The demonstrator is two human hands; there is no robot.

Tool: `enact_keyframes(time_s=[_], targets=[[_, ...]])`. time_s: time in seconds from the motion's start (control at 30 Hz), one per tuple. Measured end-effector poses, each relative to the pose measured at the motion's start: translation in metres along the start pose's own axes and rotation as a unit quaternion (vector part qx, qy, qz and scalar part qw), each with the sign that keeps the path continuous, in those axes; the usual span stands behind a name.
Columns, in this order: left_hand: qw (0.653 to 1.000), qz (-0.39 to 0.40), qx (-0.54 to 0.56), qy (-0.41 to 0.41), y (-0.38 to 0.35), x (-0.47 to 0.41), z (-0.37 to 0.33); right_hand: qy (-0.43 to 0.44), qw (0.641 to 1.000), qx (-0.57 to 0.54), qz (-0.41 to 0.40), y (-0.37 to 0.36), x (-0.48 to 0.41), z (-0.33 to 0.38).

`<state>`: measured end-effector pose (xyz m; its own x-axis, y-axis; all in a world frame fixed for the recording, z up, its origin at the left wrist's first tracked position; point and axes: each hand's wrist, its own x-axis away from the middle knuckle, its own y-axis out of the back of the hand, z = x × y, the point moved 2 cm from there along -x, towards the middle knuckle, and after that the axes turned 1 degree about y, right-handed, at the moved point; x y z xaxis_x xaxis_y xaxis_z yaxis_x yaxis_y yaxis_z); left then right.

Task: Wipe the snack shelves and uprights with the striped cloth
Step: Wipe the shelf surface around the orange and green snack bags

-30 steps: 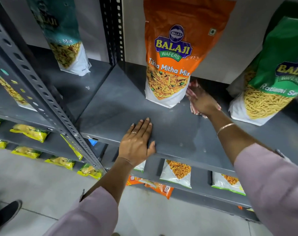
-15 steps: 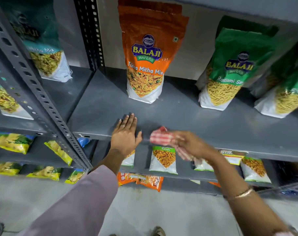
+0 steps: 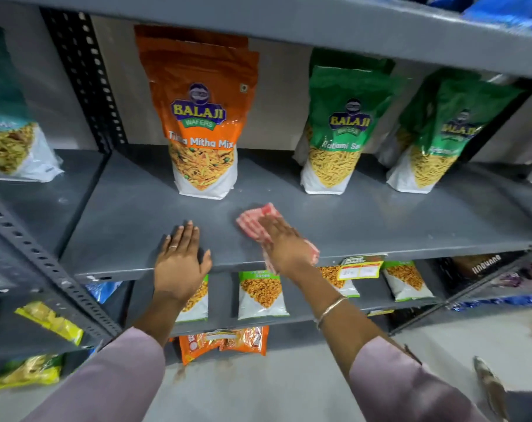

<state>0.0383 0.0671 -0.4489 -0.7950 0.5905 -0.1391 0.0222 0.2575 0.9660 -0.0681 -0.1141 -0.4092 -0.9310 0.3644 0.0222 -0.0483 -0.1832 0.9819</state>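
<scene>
Two hands on grey shelf [image 3: 380, 220]: left hand [image 3: 179, 257] spread flat, right hand [image 3: 284, 248] pressing striped cloth [image 3: 254, 220] down.

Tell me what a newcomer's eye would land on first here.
The tall orange snack bag standing at the back of the grey shelf, with two green bags to its right. In front, the right hand presses a red-and-white striped cloth onto the shelf, while the left hand lies flat near the front edge.
</scene>
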Motion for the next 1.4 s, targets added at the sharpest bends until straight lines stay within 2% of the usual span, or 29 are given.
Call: enact_keyframes(time_s=[0.03,0.1,0.17,0.23,0.33,0.4,0.53,0.63,0.77,0.87,0.93,1.07,1.17,1.3,1.4], targets=[[1.0,-0.001,-0.004,0.002,0.0,0.001,0.0,-0.037,0.999,0.022,0.007,0.005,0.001,-0.031],[1.0,-0.008,-0.009,0.012,0.003,0.002,-0.003,-0.165,0.986,0.024,0.017,0.007,-0.003,-0.099],[1.0,-0.021,-0.006,0.014,0.006,-0.001,-0.018,-0.224,0.974,0.036,0.015,0.009,-0.006,-0.125],[0.999,-0.034,0.008,0.001,0.009,-0.011,-0.047,-0.194,0.979,0.042,0.039,0.008,-0.013,-0.097],[0.999,-0.036,0.026,-0.017,0.012,-0.031,-0.111,-0.043,0.998,-0.017,0.039,0.01,-0.016,-0.043],[0.998,-0.046,0.031,-0.021,0.008,-0.04,-0.154,-0.001,0.998,-0.02,0.061,0.011,-0.016,-0.066],[0.999,-0.024,0.025,-0.011,-0.019,-0.043,-0.223,-0.075,0.995,0.039,0.055,0.021,-0.021,-0.198],[1.0,0.007,0.01,-0.02,-0.042,-0.046,-0.268,-0.056,0.997,0.029,0.039,0.034,-0.014,-0.253],[0.998,0.046,-0.026,-0.04,-0.054,-0.042,-0.301,-0.08,0.993,-0.09,0.017,0.053,0.002,-0.267],[0.999,0.022,-0.035,-0.019,-0.056,-0.04,-0.304,-0.177,0.979,-0.101,-0.023,0.059,-0.007,-0.302],[1.0,-0.002,-0.021,-0.02,-0.062,-0.038,-0.298,-0.203,0.976,-0.069,-0.02,0.059,-0.009,-0.314],[0.999,0.017,-0.041,-0.013,-0.06,-0.037,-0.295,-0.178,0.984,-0.02,-0.018,0.053,-0.032,-0.3],[0.999,0.046,-0.022,-0.011,-0.061,-0.038,-0.293,-0.165,0.985,-0.037,-0.018,0.048,-0.061,-0.291],[1.0,0.022,-0.002,-0.012,-0.066,-0.039,-0.289,-0.153,0.987,-0.046,-0.008,0.057,-0.108,-0.295],[1.0,0.009,0.008,-0.008,-0.068,-0.038,-0.287,-0.086,0.996,0.002,0.023,0.058,-0.146,-0.308]])
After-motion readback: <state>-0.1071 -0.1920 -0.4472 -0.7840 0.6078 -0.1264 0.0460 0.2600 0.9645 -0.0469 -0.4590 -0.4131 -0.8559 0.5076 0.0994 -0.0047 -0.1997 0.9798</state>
